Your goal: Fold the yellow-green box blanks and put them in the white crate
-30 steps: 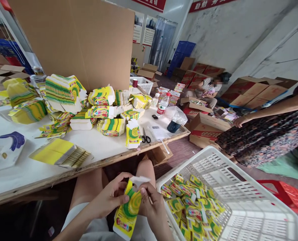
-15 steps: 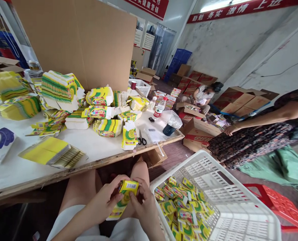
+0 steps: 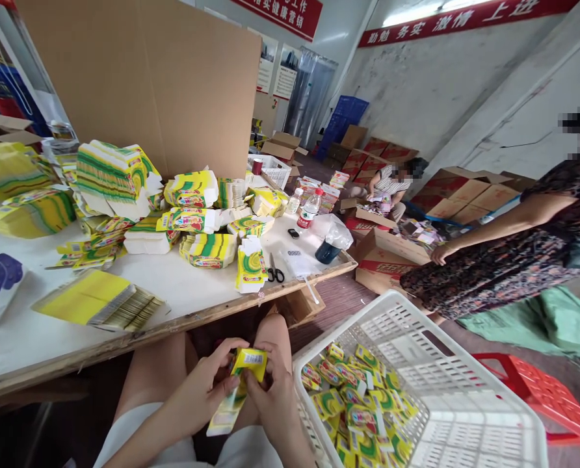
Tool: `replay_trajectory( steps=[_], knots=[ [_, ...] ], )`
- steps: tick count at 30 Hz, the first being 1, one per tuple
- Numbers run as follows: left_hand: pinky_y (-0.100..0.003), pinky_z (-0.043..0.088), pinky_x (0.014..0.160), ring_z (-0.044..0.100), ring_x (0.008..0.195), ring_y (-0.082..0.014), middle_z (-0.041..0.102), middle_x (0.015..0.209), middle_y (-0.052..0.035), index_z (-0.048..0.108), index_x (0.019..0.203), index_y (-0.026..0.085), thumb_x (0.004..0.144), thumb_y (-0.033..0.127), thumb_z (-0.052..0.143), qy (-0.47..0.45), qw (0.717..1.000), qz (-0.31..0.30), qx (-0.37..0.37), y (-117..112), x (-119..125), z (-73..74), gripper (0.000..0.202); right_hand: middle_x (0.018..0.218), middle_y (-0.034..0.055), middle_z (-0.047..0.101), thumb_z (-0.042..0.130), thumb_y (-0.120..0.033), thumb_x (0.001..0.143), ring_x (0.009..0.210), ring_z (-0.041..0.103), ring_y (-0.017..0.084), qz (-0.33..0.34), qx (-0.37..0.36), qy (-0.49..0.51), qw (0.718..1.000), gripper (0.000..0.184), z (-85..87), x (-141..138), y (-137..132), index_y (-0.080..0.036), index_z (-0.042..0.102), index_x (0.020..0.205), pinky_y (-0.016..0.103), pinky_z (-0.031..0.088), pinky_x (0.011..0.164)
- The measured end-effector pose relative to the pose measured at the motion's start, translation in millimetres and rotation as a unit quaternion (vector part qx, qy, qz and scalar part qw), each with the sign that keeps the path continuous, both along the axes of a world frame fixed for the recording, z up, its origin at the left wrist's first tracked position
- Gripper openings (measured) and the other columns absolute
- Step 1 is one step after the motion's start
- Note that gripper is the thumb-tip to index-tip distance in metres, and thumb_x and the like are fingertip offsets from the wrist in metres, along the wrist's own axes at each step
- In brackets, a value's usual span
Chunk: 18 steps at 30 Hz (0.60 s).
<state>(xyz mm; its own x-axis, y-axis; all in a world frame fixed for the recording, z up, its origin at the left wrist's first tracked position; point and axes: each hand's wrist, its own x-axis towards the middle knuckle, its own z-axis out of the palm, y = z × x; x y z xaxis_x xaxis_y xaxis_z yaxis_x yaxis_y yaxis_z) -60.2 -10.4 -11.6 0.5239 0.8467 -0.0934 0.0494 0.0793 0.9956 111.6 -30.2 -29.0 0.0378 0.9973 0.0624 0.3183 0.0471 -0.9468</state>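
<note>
Over my lap, both hands grip one small yellow carton [image 3: 227, 411] printed with green and a barcode at its upper end. My left hand [image 3: 212, 383] holds its left side, thumb across the front. My right hand [image 3: 273, 383] pinches the upper right part, thumb pressed to the face below the barcode. The carton is tilted, its lower end pointing toward my left knee side. Just right of my right hand stands a white plastic basket [image 3: 465, 396] with many folded yellow cartons [image 3: 363, 416] inside.
On the white table [image 3: 183, 296] lie stacks of flat yellow cartons [image 3: 117, 175], scissors [image 3: 275, 272], a bottle [image 3: 310, 209] and a dark cup [image 3: 326, 251]. A red stool [image 3: 543, 396] stands beyond the basket. One person [image 3: 504, 240] stands at right; another [image 3: 387, 185] sits among boxes.
The carton has turned slightly and looks flatter in my hands, with my right thumb pressing in. My view has shifted a little. The standing person shows more fully at the right.
</note>
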Motion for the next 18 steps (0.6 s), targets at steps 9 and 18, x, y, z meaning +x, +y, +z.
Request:
replay_trajectory(
  steps=[9, 18],
  knots=[
    [-0.036, 0.05, 0.085, 0.067, 0.097, -0.0244, 0.07, 0.108, -0.0082, 0.048, 0.127, 0.024, 0.083, 0.041, 0.072, -0.117, 0.988, 0.001, -0.097, 6, -3, 0.0, 0.052, 0.11, 0.0083, 0.076, 0.062, -0.04, 0.092, 0.099, 0.071, 0.024, 0.018, 0.02, 0.071, 0.997, 0.03, 6.2, 20, 3, -0.024, 0.074, 0.115, 0.031, 0.058, 0.084],
    [-0.034, 0.05, 0.08, 0.066, 0.092, -0.0238, 0.07, 0.102, -0.0072, 0.051, 0.124, 0.022, 0.082, 0.041, 0.073, -0.094, 0.992, 0.02, -0.081, 3, 7, -5.0, 0.052, 0.095, 0.0071, 0.075, 0.07, -0.045, 0.086, 0.088, 0.07, 0.024, -0.028, 0.009, 0.14, 0.99, 0.029, -6.8, 11, -2, -0.022, 0.075, 0.104, 0.034, 0.058, 0.078]
  ],
)
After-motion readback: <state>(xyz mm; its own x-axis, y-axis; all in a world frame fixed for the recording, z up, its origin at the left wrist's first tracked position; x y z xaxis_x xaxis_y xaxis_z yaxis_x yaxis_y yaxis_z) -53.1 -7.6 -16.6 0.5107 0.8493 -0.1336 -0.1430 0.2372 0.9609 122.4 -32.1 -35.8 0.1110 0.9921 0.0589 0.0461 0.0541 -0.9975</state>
